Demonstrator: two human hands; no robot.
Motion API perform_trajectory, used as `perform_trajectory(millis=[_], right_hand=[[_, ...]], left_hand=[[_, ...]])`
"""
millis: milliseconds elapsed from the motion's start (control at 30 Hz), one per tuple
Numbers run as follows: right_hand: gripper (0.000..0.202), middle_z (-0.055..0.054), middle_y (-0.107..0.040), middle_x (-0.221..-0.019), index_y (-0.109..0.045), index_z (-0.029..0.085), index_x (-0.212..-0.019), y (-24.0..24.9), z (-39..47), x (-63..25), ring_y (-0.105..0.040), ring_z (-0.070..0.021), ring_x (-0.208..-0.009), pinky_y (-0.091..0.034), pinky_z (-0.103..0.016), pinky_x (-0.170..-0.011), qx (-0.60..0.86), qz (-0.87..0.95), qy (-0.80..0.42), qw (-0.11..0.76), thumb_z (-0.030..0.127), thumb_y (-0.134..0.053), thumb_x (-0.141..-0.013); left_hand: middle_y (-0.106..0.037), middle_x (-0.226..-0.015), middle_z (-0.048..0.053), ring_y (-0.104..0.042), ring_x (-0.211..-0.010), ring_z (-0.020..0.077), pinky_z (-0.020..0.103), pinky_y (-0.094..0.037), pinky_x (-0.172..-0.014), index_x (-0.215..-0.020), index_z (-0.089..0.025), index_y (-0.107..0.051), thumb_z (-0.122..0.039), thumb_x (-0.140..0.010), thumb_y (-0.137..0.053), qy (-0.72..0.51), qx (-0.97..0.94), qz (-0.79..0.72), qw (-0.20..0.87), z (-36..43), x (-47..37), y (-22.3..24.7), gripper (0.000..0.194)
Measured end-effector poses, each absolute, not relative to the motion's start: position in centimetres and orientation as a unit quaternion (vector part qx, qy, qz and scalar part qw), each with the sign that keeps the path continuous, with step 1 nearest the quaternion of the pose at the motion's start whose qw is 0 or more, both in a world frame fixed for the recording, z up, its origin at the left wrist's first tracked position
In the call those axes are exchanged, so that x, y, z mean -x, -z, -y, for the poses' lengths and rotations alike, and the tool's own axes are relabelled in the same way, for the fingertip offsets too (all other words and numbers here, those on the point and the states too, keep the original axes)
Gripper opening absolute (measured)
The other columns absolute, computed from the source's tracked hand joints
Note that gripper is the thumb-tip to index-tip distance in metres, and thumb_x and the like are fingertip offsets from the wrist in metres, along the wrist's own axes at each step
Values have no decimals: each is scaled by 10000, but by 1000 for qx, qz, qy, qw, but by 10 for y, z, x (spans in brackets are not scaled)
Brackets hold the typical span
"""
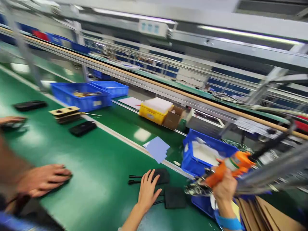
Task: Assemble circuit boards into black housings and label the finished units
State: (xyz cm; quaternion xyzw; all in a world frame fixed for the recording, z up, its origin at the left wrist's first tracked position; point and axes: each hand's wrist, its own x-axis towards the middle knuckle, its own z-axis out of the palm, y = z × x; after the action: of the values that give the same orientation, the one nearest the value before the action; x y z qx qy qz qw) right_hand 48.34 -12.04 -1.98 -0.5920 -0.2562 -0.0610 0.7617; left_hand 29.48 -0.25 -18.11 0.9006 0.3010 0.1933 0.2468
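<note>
My left hand [148, 191] lies with fingers spread across the edge of a flat black device [164, 176], which has two black antenna-like stubs pointing left. Just below it sits a second square black device [175, 198], with thin dark leads running toward my left hand. My right hand [225, 187], with a blue band at the wrist, is closed around an orange handheld tool [218, 175]. The tool's metallic front end points left, over the table beside the square device. Blur hides its exact kind.
A co-worker's hand [45, 180] rests on a dark object at left; another hand [12, 120] is farther back. Blue bins [80, 96], a yellow bin [151, 115], blue sheets [157, 149] and black devices [83, 128] line the green bench. Cardboard [271, 211] stands at lower right.
</note>
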Motion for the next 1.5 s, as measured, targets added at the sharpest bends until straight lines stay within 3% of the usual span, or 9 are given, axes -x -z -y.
perform_trajectory(millis=[100,267,400,500,800,1133,1367,1500], right_hand=[[500,38,-564,-557,-592,150,-930,38,131,-486,-476,-105,-388,-390,-239,-367,603,232,69,760,627,-558,-785],[469,36,-564,-566,-554,169,-952,53,110,-482,-460,-107,-331,-362,-236,-313,608,223,54,760,609,-520,-793],[490,50,-530,-542,-555,169,-974,53,105,-488,-451,-101,-335,-340,-212,-290,605,226,64,761,616,-520,-779],[497,63,-505,-520,-556,166,-992,54,104,-492,-445,-98,-341,-345,-204,-291,605,227,65,761,614,-523,-780],[450,50,-539,-570,-519,186,-968,71,107,-497,-473,-107,-351,-392,-222,-301,602,226,40,765,601,-531,-794],[396,58,-509,-538,-508,211,-871,80,104,-496,-433,-93,-343,-366,-214,-302,583,258,42,769,599,-545,-803],[413,53,-507,-535,-509,216,-873,90,107,-491,-440,-100,-361,-340,-206,-299,569,273,51,774,618,-536,-787],[412,45,-542,-548,-522,210,-928,73,123,-483,-427,-92,-338,-343,-205,-301,560,271,58,781,600,-525,-796]], left_hand=[[-469,-1444,146,-400,-1335,351,588,-271,-1109,-1254,-222,-593,-150,-723,-705,-162,-938,-227,207,27,-298,189,547],[-506,-1389,224,-381,-1316,460,719,-200,-1070,-1202,-134,-640,-128,-623,-773,-126,-956,-238,116,59,-316,187,594],[-577,-1327,206,-547,-1208,365,539,-419,-1036,-1247,-165,-613,-283,-613,-837,-108,-968,-194,117,63,-342,188,683],[-617,-1287,177,-588,-1165,333,487,-486,-983,-1214,-206,-637,-269,-627,-836,-106,-970,-173,132,63,-348,194,623],[-562,-1335,195,-511,-1250,340,459,-495,-988,-1235,-170,-605,-104,-674,-747,-127,-965,-157,168,63,-340,209,582],[-529,-1372,166,-498,-1263,332,490,-500,-974,-1275,-222,-551,-124,-726,-678,-151,-958,-139,199,60,-334,219,572],[-529,-1368,167,-497,-1261,332,467,-505,-981,-1266,-214,-567,-154,-722,-709,-168,-954,-129,211,57,-333,221,564],[-522,-1384,154,-495,-1262,326,459,-514,-974,-1259,-224,-578,-177,-738,-699,-178,-952,-122,216,57,-328,221,536]])
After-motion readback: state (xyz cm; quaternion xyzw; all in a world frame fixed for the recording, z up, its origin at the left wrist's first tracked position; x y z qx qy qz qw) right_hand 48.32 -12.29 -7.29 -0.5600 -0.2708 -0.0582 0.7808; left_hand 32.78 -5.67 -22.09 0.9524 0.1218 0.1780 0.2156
